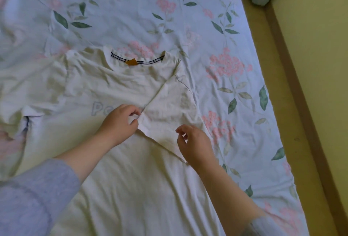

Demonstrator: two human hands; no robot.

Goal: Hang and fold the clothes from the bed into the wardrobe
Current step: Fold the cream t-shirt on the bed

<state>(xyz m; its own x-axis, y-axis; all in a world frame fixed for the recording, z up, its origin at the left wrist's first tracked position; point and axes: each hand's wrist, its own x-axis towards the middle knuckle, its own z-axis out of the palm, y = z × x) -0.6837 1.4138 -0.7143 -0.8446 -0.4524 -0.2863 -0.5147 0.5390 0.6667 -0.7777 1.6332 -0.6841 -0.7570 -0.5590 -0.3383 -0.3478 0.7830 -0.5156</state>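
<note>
Garment: cream cotton T-shirt (116,179), creased, spread flat on the pale blue floral bed sheet (226,28); faint lettering on the chest.
Left hand (118,122): thumb and fingers pinched on the cuff edge.
Sleeve: short sleeve (169,111) folded inward across the chest.
Right hand (195,143): fingers loosely curled over the fold; whether they hold cloth cannot be told.

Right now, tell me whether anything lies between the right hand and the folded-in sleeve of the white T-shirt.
Nothing visible does. The right hand is right at the lower edge of the folded-in sleeve of the white T-shirt, only bare cloth between them. The left hand pinches the sleeve's tip beside it.
</note>
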